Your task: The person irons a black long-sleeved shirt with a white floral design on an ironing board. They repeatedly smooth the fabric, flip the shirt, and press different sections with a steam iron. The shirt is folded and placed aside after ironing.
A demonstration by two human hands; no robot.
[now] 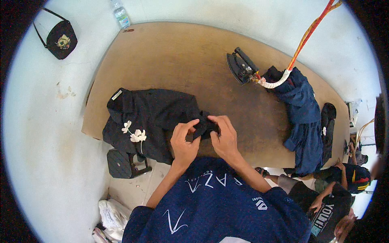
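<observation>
A black collared garment (pixel 158 106) with white flowers (pixel 138 135) on its front lies across the left part of the brown table (pixel 182 45), its collar towards the left. Both my hands are at the bunched end of its fabric, near the table's front edge. My left hand (pixel 185 141) pinches the cloth between thumb and fingers. From the other side, my right hand (pixel 225 136) grips the same dark bunch with thumb and fingertips. The lower edge of the garment hangs over the front of the table.
A black iron (pixel 241 65) with a white-wrapped cord (pixel 281 81) rests behind to the right. Beside it lie dark blue cloth (pixel 304 112) and a folded black garment (pixel 328 133). A black stool (pixel 120 164) stands at front left. Other people (pixel 328 194) are at the right.
</observation>
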